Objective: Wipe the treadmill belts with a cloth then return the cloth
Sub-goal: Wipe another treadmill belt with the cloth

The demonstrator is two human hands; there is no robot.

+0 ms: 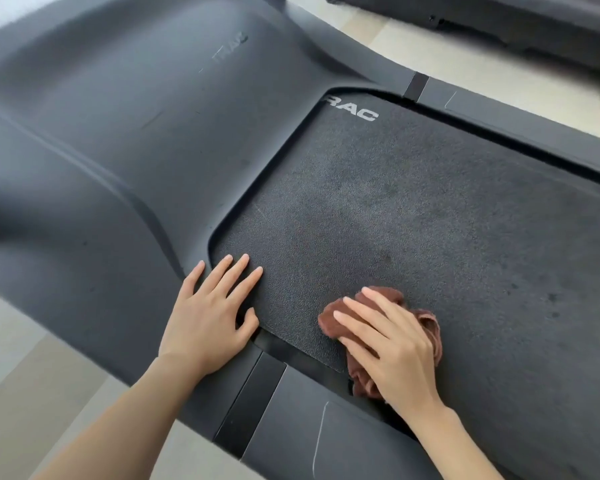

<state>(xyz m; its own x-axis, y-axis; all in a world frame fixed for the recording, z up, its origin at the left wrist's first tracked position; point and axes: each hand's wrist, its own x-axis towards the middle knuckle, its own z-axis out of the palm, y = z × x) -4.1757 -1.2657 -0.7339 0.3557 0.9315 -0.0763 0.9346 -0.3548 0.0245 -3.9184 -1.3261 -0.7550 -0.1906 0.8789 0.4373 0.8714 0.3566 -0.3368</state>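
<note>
wiping underway: right hand [392, 348] flat, pressing cloth [430, 327] on belt [413, 220]; left hand [205, 317] flat, empty. cloth return pending.

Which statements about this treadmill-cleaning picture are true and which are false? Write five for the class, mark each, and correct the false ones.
1. The right hand presses a brown cloth onto the belt. True.
2. The left hand holds a spray bottle. False: it lies flat with straight fingers on the belt's corner and holds nothing.
3. The cloth is folded into a neat square. False: it is crumpled.
4. White letters are printed on the belt near the motor cover. True.
5. The floor beside the treadmill is dark. False: it is light.
</note>
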